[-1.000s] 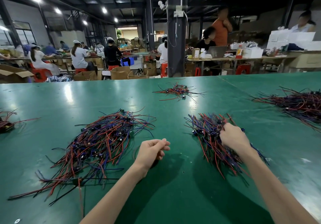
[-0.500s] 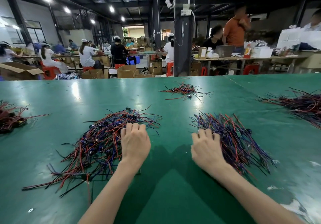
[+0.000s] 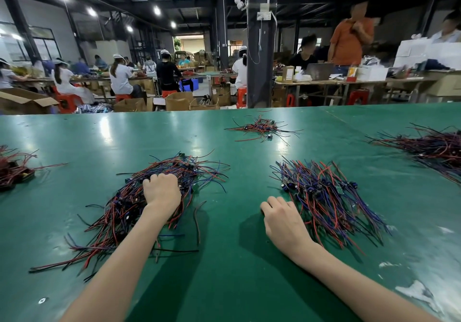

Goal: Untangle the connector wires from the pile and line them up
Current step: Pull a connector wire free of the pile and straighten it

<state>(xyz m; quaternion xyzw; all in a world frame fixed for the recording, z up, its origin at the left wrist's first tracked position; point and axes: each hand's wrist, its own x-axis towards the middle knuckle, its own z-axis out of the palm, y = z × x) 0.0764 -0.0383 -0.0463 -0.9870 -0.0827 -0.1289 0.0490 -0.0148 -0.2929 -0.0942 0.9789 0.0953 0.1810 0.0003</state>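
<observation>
Your left hand [image 3: 162, 193] buries its fingertips in the tangled red-blue-black wire pile [image 3: 117, 211], grip unclear; your right hand [image 3: 283, 223] rests slack on the green bench [image 3: 224, 279].

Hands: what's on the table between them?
Between the left hand and right hand, the head view shows mostly bare green tabletop, crossed only by a few stray red and black wire ends.
</observation>
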